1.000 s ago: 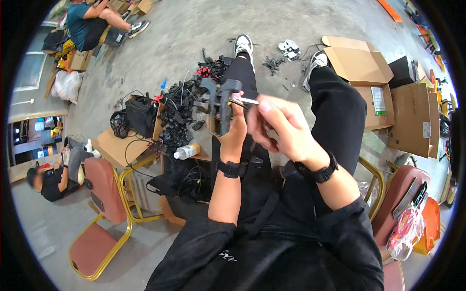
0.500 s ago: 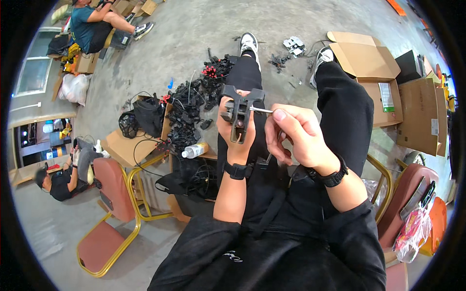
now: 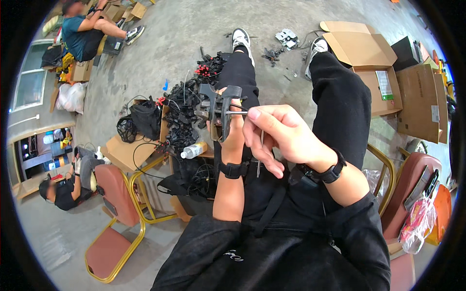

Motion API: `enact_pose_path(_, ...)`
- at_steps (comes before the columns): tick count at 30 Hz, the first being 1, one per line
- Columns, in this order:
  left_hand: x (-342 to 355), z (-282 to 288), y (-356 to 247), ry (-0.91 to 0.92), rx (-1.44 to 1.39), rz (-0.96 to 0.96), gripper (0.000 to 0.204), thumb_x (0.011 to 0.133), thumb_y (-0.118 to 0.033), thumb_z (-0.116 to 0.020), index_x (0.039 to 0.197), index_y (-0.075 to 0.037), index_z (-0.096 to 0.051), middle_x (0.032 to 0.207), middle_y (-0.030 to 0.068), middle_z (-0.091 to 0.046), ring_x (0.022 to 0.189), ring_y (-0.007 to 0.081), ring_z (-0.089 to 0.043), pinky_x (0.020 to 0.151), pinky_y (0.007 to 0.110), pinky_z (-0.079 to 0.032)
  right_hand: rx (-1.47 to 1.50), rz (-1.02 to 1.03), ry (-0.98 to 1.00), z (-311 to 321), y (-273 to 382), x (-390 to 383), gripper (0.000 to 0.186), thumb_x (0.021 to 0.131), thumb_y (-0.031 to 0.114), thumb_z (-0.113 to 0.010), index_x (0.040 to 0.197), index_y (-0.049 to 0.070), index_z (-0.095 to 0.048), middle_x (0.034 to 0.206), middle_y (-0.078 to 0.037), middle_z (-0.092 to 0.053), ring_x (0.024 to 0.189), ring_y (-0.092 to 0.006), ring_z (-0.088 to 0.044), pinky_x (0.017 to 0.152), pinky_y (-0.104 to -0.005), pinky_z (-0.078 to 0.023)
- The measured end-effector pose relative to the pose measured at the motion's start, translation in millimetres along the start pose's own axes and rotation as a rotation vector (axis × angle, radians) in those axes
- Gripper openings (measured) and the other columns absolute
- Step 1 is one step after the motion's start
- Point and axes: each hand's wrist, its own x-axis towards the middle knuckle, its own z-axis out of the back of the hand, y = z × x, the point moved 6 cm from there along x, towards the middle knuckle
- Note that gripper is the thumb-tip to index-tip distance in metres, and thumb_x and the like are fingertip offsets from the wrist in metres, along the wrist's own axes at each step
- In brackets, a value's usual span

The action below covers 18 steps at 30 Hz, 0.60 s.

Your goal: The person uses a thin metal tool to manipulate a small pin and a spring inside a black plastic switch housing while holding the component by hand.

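Observation:
My left hand [image 3: 236, 130] is closed round a black clamp-like part [image 3: 219, 107], held up over my left thigh; the part hides most of the fingers. My right hand [image 3: 279, 133] pinches a thin metal hex key [image 3: 238, 113] between thumb and forefinger. One end of the key points left and meets the side of the black part. A second thin length of metal hangs below the right fingers, seemingly the key's other arm. Whether the tip sits inside a screw head cannot be seen.
A heap of black parts [image 3: 183, 116] lies left of my legs, beside a bottle [image 3: 194, 150] and an open carton [image 3: 128, 149]. Grey metal pieces [image 3: 287, 39] lie beyond my feet. Cartons [image 3: 417, 99] stand right; chairs [image 3: 116, 194] flank me. Two other people sit at left.
Both hands and the black part have shifted left. The part has turned, showing more of its side, and the hex key's hanging length shows more clearly.

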Motion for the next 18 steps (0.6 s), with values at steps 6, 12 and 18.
enact_pose_path(6,4,0,-6,-0.045,-0.031,-0.116,0.019,0.084,-0.012,-0.06,0.1,-0.002,-0.06,0.096,0.0088,-0.063,0.086,0.0204,-0.06,0.077,0.031,-0.046,-0.09,-0.041,-0.038,-3,-3,0,0.036,0.098,0.025,-0.034,0.08,0.0,-0.05,0.055,-0.006,-0.052,0.041,-0.015,-0.056,0.037,-0.0219,-0.042)
enact_pose_path(12,9,-5,3,-0.018,0.006,-0.181,0.016,0.087,-0.013,-0.057,0.098,-0.001,-0.056,0.093,0.0067,-0.06,0.085,0.0159,-0.056,0.076,0.029,-0.044,-1.028,0.485,-0.283,4,22,-5,0.013,0.089,0.013,-0.052,0.083,0.002,-0.054,0.061,-0.008,-0.053,0.057,-0.0193,-0.061,0.052,-0.0271,-0.047)
enact_pose_path(18,11,-4,-5,0.002,0.138,-0.273,0.016,0.092,-0.018,-0.052,0.092,-0.002,-0.053,0.088,0.004,-0.057,0.081,0.0105,-0.052,0.071,0.025,-0.041,-1.549,0.864,-0.414,-7,37,-11,0.021,0.076,0.002,-0.062,0.096,0.004,-0.06,0.1,-0.016,-0.048,0.096,-0.0292,-0.055,0.075,-0.0368,-0.046)
